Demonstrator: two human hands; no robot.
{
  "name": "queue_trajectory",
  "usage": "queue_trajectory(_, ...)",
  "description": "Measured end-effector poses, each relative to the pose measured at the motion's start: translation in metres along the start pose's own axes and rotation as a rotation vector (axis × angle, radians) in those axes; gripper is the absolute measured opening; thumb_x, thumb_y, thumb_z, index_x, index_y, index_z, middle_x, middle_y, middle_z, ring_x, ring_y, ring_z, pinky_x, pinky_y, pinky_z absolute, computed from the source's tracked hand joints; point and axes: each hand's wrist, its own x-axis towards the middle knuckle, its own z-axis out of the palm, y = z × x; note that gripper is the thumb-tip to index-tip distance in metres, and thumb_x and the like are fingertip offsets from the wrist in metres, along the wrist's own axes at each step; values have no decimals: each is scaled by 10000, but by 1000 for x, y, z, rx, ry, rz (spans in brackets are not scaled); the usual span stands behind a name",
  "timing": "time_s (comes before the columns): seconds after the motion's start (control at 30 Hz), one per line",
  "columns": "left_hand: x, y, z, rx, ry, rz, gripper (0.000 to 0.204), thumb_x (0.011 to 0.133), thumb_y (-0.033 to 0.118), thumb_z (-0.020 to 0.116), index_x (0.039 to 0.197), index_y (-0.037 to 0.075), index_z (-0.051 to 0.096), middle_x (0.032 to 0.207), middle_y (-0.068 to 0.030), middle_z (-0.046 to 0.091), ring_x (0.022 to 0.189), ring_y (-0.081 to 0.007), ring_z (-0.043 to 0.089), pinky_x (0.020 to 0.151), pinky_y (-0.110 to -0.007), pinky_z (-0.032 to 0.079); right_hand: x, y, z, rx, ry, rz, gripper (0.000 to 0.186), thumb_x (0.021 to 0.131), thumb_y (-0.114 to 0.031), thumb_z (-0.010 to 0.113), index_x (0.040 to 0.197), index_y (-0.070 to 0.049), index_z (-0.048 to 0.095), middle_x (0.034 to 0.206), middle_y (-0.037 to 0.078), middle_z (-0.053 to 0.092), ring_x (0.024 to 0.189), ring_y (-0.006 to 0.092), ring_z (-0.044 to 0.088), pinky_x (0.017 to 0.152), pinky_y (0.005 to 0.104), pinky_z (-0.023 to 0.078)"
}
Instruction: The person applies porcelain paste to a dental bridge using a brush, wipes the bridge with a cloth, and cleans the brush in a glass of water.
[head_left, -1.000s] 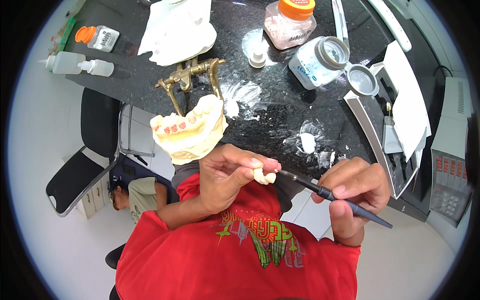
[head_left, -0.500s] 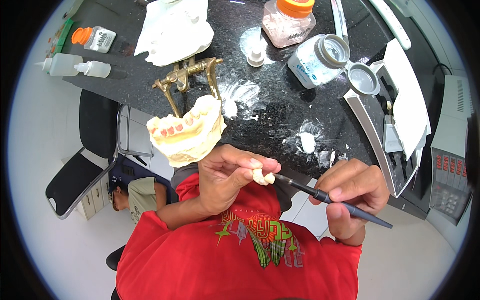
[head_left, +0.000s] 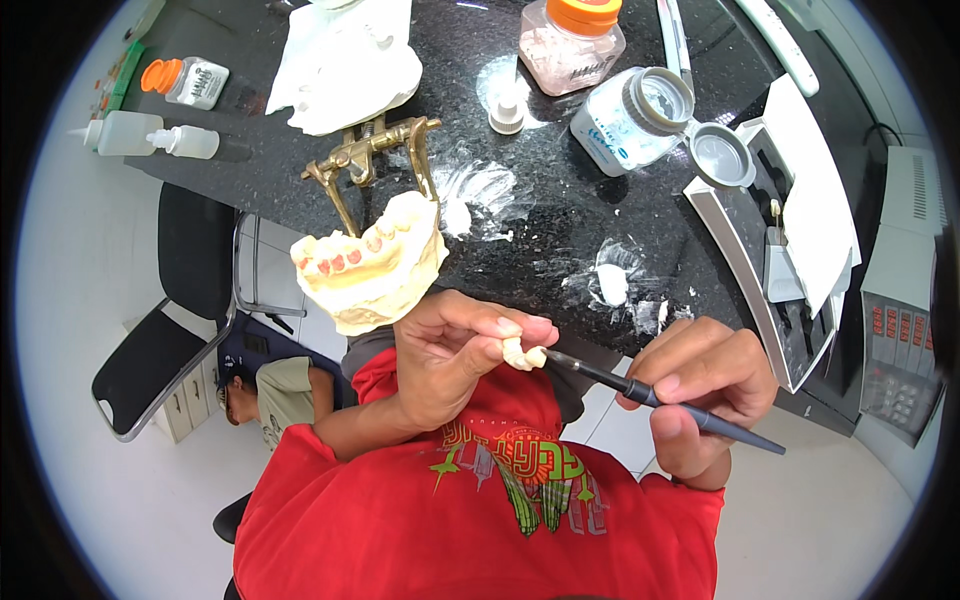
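Observation:
My left hand (head_left: 455,360) pinches a small cream dental bridge (head_left: 518,354) of several joined teeth between thumb and fingers, just past the table's near edge. In my right hand (head_left: 708,392), held like a pen, is a slim dental hand tool (head_left: 640,390) with a dark grey, tapering handle. Its thin tip meets the right end of the bridge, or comes very close to it. Beyond my left hand rests a yellowish plaster jaw model (head_left: 370,268) with red-marked teeth, on a brass articulator (head_left: 368,152).
White powder heaps (head_left: 612,284) lie on the black speckled table (head_left: 560,225). Farther back stand an orange-lidded jar (head_left: 570,50), an open flip-top jar (head_left: 630,120) and a small dropper bottle (head_left: 507,112). An open white case (head_left: 740,270) sits right. Another person (head_left: 285,390) is at lower left.
The view has shifted slightly, so the tabletop things appear a little farther left. Both hands keep their grips, and the tool tip stays at the end of the bridge.

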Motion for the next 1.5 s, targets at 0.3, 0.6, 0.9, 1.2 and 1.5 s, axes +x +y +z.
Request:
queue_trajectory(0.3, 1, -5, -9, -78, -122, 54, 115, 904, 76, 611, 973, -5, 568, 1021, -270, 646, 951, -317, 667, 811, -403, 570, -1, -1, 2, 21, 72, 9, 182, 709, 25, 704, 848, 33, 587, 712, 172, 641, 544, 128, 583, 465, 218, 448)
queue_trajectory(0.6, 1, -5, -9, -84, -124, 54, 124, 906, 85, 610, 977, -6, 563, 1016, -270, 647, 947, -321, 668, 810, -405, 571, 2, -9, -4, -106, -70, 141, 236, 853, -199, 677, 880, -51, 495, 714, 110, 595, 574, 140, 593, 507, 229, 475)
queue_trajectory(0.9, 0, -5, -11, -78, -124, 62, 131, 905, 93, 615, 976, -8, 569, 1011, -272, 648, 939, -320, 670, 799, -407, 575, 0, -3, 0, 22, 27, 67, 151, 756, 0, 682, 862, 36, 581, 768, 176, 643, 605, 122, 600, 503, 215, 475)
queue_trajectory(1.2, 0, -5, -2, -27, -19, 65, 172, 861, 168, 687, 930, 71, 564, 939, -151, 682, 819, -262, 688, 735, -391, 587, -13, -32, -26, -297, 290, 238, 156, 783, -11, 682, 899, 10, 581, 798, 123, 596, 682, 147, 630, 610, 249, 547)
queue_trajectory(1.5, -1, -6, -7, 22, -47, 82, 198, 892, 206, 650, 920, 32, 559, 908, -235, 675, 814, -323, 693, 760, -454, 579, -18, -32, -36, -495, 216, 324, 98, 765, 1, 648, 812, 17, 563, 711, 120, 604, 592, 116, 610, 528, 217, 511)
